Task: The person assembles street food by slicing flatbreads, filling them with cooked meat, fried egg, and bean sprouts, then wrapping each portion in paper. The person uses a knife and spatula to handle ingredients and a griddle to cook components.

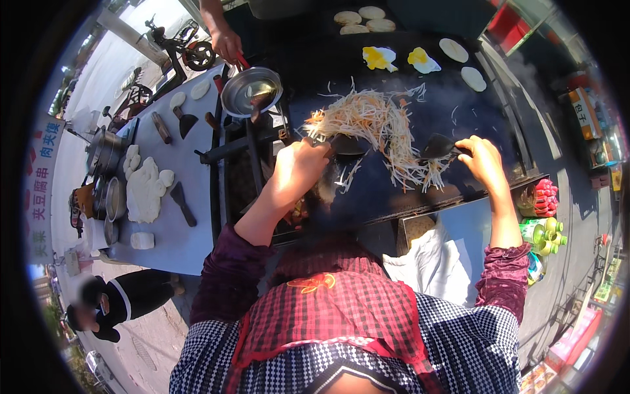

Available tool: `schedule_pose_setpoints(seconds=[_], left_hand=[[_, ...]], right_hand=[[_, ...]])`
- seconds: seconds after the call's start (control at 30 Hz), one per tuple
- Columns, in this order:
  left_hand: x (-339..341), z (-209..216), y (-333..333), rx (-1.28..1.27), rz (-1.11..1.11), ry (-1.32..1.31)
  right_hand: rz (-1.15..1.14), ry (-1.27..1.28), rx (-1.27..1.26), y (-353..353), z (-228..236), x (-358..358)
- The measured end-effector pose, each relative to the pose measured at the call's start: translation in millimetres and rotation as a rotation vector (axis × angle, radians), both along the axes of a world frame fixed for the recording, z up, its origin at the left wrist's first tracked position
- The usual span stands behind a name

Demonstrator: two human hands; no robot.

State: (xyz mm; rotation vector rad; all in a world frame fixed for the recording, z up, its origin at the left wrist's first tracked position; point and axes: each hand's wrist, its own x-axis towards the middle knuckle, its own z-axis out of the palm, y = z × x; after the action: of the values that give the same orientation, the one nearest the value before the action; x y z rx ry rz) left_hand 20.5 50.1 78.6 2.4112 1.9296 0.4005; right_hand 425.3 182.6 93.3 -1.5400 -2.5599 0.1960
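Head view: left hand is gripping a dark spatula, right hand a second spatula — shredded vegetables are lying up and between, just right of frame centre, long axis slanting down-right — left hand is sitting nearer the bulk.

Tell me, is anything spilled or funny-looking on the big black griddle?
Yes, a little: a few pale shreds lie loose on the griddle, apart from the big pile, near the spatula in the left hand. The two eggs farther back look ragged too, with yellow in uneven patches on the white.
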Motion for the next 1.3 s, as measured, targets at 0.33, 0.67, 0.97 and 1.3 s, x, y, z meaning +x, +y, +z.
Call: schedule_pose_setpoints(seconds=[0.33,0.67,0.97,1.3], left_hand=[[-50.7,25.2,22.9,-0.129,0.178,0.086],[2.2,-24.2,7.4,0.031,0.243,-0.123],[-12.0,23.1,21.6,-0.062,0.140,-0.055],[78.6,-4.7,202.3,-0.237,0.063,-0.014]], right_hand=[[0.231,-0.033,0.027,87.4,-30.3,-196.1],[0.139,0.156,0.057,46.1,-75.5,-220.3],[0.011,0.190,-0.102,7.8,-24.1,-171.9],[-0.432,-0.182,-0.048,125.7,-51.2,-90.5]])
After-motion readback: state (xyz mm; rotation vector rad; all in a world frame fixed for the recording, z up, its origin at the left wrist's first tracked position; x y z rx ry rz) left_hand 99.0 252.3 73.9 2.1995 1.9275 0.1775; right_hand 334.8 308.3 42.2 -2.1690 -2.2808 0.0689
